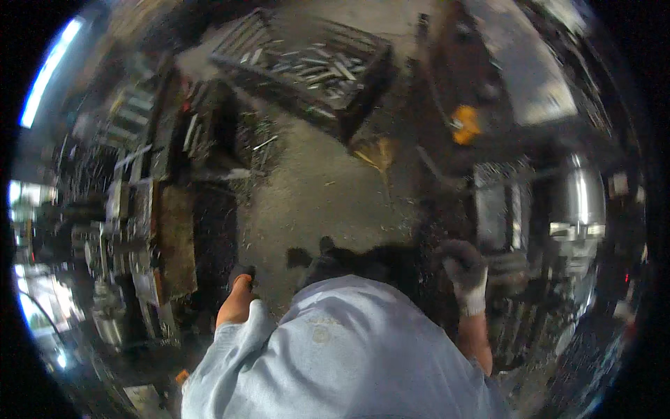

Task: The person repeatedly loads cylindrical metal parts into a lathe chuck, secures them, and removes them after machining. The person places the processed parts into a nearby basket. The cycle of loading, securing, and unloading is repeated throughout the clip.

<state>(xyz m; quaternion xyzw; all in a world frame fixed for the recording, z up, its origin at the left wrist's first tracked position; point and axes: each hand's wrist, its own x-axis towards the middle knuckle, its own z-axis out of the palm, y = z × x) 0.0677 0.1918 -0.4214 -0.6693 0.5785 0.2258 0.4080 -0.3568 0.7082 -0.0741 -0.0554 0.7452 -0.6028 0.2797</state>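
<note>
My right hand [463, 269], in a dark-palmed work glove with a white cuff, hangs at my right side near a dark machine or bench. Its fingers look curled, but blur hides whether they hold anything. Lower left, my left hand [242, 275] is mostly dark and small in view beside my body, next to a brown-topped bench [177, 238]; its fingers cannot be made out. Ahead on the concrete floor [314, 178] stands a dark metal bin [298, 94] with many loose metal pieces [330, 68] inside.
A yellowish broom head [378, 154] lies by the bin's near corner. Machinery with a shiny metal cylinder [580, 194] stands to the right, below a yellow object [466, 124]. Metal scraps [266, 142] litter the floor at left, near racks of metal bars [133, 112].
</note>
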